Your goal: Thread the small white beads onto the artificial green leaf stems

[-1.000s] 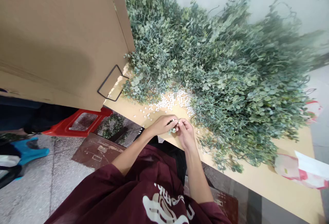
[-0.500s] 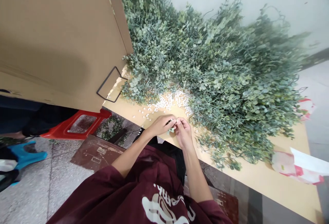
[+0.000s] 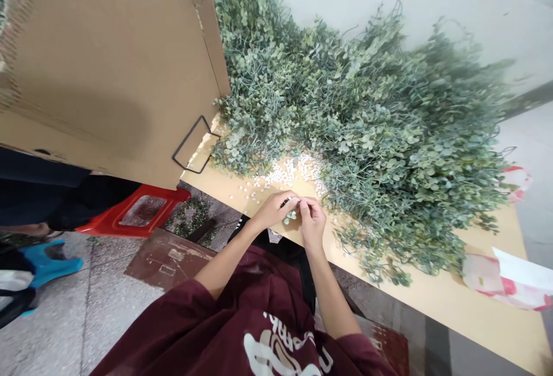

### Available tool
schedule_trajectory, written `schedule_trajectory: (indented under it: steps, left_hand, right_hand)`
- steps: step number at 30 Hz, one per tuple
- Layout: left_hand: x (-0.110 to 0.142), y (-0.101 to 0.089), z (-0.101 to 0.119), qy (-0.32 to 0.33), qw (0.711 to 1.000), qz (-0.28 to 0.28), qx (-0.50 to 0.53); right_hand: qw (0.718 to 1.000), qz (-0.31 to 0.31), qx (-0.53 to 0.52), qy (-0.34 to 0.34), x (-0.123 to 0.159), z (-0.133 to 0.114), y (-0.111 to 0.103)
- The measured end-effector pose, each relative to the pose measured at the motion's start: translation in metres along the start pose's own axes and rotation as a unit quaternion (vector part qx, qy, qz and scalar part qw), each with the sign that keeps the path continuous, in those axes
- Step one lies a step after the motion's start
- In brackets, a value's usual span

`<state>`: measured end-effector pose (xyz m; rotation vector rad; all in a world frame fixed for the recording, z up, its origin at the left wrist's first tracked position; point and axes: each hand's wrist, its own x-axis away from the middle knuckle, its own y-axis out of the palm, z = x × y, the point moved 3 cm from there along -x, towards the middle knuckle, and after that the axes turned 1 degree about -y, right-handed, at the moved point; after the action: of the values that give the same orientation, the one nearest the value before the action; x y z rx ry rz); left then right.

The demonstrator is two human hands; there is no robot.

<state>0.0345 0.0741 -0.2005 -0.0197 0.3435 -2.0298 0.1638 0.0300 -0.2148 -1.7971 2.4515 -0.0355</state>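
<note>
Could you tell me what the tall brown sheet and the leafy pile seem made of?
The tall brown sheet looks like matte corrugated cardboard: fluting shows along its edge. The leafy pile looks like plastic foliage, its leaves uniformly dusty green, though uncertain.

Two hands, one left hand and one right hand, with one sprig between them. Ahead, one heap of leafy stems and uncountable white beads. Left, one red stool, one blue stool

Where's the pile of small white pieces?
Head view: the white pieces lie on the tan tabletop, just beyond the left hand, against the foot of the leafy greenery.
</note>
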Motion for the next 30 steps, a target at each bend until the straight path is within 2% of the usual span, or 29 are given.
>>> schedule_trajectory:
  steps: [2, 5, 7, 12, 16, 19, 22, 25, 30]
  left_hand:
    - [0.001, -0.004, -0.004, -0.031, 0.997, 0.064, 0.026]
    - [0.005, -0.008, -0.012, -0.079, 0.982, 0.167, 0.044]
    - [0.007, -0.009, -0.017, -0.097, 0.974, 0.2, 0.051]
    - [0.008, -0.007, -0.024, -0.078, 0.976, 0.196, 0.06]
    - [0.008, -0.007, -0.026, -0.051, 0.981, 0.165, 0.084]
    - [0.008, -0.008, -0.029, -0.045, 0.981, 0.16, 0.101]
    - [0.007, -0.008, -0.032, -0.029, 0.976, 0.159, 0.146]
    - [0.005, -0.007, -0.032, -0.016, 0.972, 0.149, 0.181]
    - [0.005, -0.001, -0.021, -0.013, 0.987, 0.102, 0.123]
  right_hand:
    - [0.998, -0.031, 0.044, -0.023, -0.007, -0.005, 0.001]
    - [0.991, -0.065, 0.114, -0.021, -0.026, -0.008, 0.005]
    - [0.981, -0.088, 0.173, -0.019, -0.04, -0.01, 0.009]
    - [0.946, -0.171, 0.274, 0.023, -0.066, -0.011, 0.021]
    - [0.936, -0.191, 0.292, 0.038, -0.071, -0.01, 0.021]
    - [0.955, -0.185, 0.214, 0.09, -0.068, -0.008, 0.013]
    - [0.974, -0.173, 0.027, 0.143, -0.057, -0.011, 0.001]
    - [0.969, -0.181, -0.1, 0.136, -0.04, -0.021, -0.012]
    - [0.944, -0.263, -0.139, 0.143, -0.012, -0.028, -0.02]
